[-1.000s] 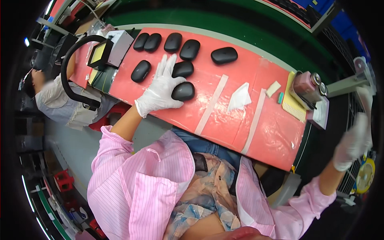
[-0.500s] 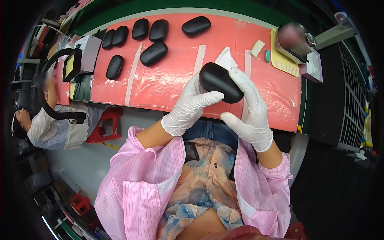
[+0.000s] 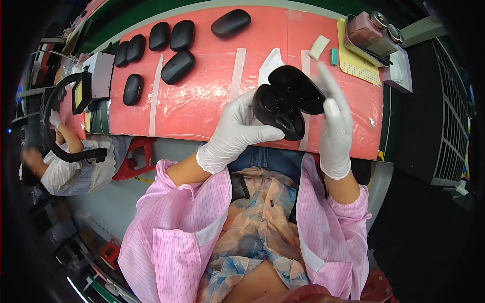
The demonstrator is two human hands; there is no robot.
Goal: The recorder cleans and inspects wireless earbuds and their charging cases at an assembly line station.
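Observation:
My gloved left hand [image 3: 235, 132] grips the base of a black earbud case [image 3: 270, 108], its thumb along the near side. The case's lid [image 3: 295, 86] is raised, showing a dark, glossy, moulded inside. Beside the lid's right edge is my gloved right hand [image 3: 336, 121], fingers stretched upward and thumb close to the lid; whether it touches the lid I cannot tell. Partly behind the case lies a white cloth or paper [image 3: 270, 63]. Several more closed black cases, among them one nearby case [image 3: 178, 67], lie at the far left of the pink table mat [image 3: 202, 111].
At the far right, a tray of metal-lidded containers [image 3: 369, 30] stands on a yellow sheet [image 3: 356, 73]. Near it are an off-white pad [image 3: 319, 47], a small green block [image 3: 333, 57] and a tissue box [image 3: 399, 76]. Another person [image 3: 76, 166] sits left, near a red stool [image 3: 136, 156].
The case went from closed to open, its lid swung up and right. My right hand has let go of the body and moved right. My view has shifted slightly.

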